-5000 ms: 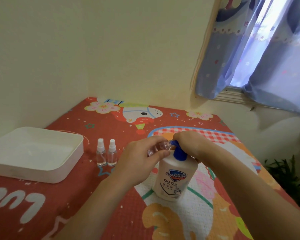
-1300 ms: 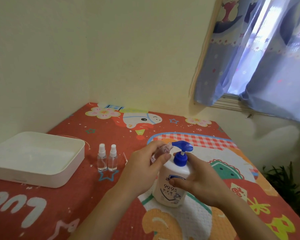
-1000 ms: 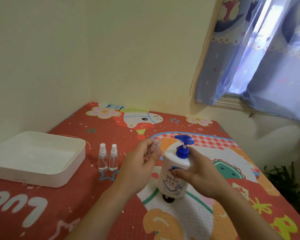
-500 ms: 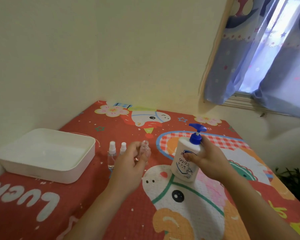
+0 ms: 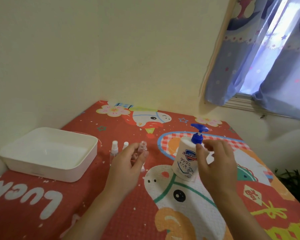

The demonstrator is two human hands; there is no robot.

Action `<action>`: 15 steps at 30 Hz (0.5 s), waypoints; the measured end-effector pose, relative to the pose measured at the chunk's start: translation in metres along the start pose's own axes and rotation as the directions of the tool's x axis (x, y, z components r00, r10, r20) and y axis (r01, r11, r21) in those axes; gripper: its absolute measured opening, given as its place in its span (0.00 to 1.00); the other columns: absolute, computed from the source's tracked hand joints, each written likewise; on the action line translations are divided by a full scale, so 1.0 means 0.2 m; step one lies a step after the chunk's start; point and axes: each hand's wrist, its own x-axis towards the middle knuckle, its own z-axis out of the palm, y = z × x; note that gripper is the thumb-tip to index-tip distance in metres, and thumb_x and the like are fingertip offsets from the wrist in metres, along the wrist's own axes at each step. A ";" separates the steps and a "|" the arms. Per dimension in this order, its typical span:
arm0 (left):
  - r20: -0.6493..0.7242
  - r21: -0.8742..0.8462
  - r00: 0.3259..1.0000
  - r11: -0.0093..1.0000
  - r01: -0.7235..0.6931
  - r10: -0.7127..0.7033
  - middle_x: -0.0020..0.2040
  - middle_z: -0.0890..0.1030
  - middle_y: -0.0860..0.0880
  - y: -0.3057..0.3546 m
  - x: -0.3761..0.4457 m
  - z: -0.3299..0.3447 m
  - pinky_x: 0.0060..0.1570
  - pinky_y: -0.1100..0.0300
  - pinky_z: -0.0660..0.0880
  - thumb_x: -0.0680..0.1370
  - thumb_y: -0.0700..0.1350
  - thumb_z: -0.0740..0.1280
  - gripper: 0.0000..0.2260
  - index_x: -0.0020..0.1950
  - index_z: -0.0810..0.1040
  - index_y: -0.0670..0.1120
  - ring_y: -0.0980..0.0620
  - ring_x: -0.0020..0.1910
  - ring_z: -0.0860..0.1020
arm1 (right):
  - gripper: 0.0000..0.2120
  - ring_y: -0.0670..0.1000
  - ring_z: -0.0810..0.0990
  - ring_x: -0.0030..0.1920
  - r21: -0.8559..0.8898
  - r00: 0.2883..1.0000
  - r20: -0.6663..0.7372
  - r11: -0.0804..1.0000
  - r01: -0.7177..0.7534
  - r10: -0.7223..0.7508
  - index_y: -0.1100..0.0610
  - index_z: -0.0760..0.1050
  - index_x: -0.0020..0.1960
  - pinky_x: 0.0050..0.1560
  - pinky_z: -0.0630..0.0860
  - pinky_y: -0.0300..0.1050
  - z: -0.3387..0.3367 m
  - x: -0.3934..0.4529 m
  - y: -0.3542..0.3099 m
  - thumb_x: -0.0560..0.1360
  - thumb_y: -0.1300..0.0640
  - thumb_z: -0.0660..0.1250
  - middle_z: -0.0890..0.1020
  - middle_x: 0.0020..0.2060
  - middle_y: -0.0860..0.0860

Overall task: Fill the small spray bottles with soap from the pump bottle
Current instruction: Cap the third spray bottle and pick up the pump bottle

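The white soap pump bottle [image 5: 184,157] with a blue pump head stands on the mat, leaning slightly. My right hand [image 5: 216,163] is just to its right, fingers apart and blurred, thumb at the bottle's shoulder and not gripping it. My left hand [image 5: 126,167] holds a small clear spray bottle [image 5: 143,147] upright with no cap on; its lower part is hidden by my fingers. Two capped small spray bottles [image 5: 114,150] [image 5: 125,145] stand side by side just left of that hand, the second partly behind it.
A white rectangular tray [image 5: 87,163] sits at the left of the red cartoon mat [image 5: 111,213]. Walls close off the back and left. A blue curtain [image 5: 249,66] hangs over a window at the right, with a green plant [image 5: 294,181] below.
My right hand carried the pump bottle back and to the right, set it down and loosened its grip. My left hand drew the uncapped small bottle away from the spout, leftward.
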 end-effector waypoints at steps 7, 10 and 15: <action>-0.059 -0.045 0.998 0.999 -0.024 0.022 0.40 0.84 0.54 -0.01 -0.04 -0.03 0.41 0.48 0.79 0.76 0.61 0.63 0.11 0.54 0.76 0.58 0.55 0.37 0.82 | 0.07 0.44 0.77 0.43 0.102 0.983 0.138 0.989 0.105 -0.119 0.55 0.81 0.51 0.44 0.75 0.38 0.25 -0.19 -0.12 0.74 0.63 0.71 0.80 0.43 0.45; -0.078 -0.069 0.996 0.997 -0.041 0.035 0.42 0.83 0.57 -0.04 -0.04 -0.06 0.39 0.44 0.80 0.75 0.62 0.63 0.11 0.55 0.75 0.62 0.52 0.38 0.82 | 0.09 0.44 0.78 0.47 0.094 0.967 0.243 0.994 0.061 -0.082 0.53 0.81 0.54 0.47 0.76 0.38 0.40 -0.25 -0.16 0.75 0.60 0.68 0.81 0.47 0.45; -0.112 -0.048 0.994 0.999 -0.001 -0.004 0.50 0.84 0.58 -0.09 -0.05 -0.06 0.47 0.49 0.81 0.77 0.56 0.68 0.10 0.57 0.75 0.67 0.58 0.46 0.84 | 0.11 0.48 0.78 0.47 -0.010 0.940 0.339 0.999 0.051 -0.045 0.51 0.79 0.54 0.45 0.77 0.44 0.60 -0.30 -0.23 0.76 0.49 0.63 0.81 0.46 0.46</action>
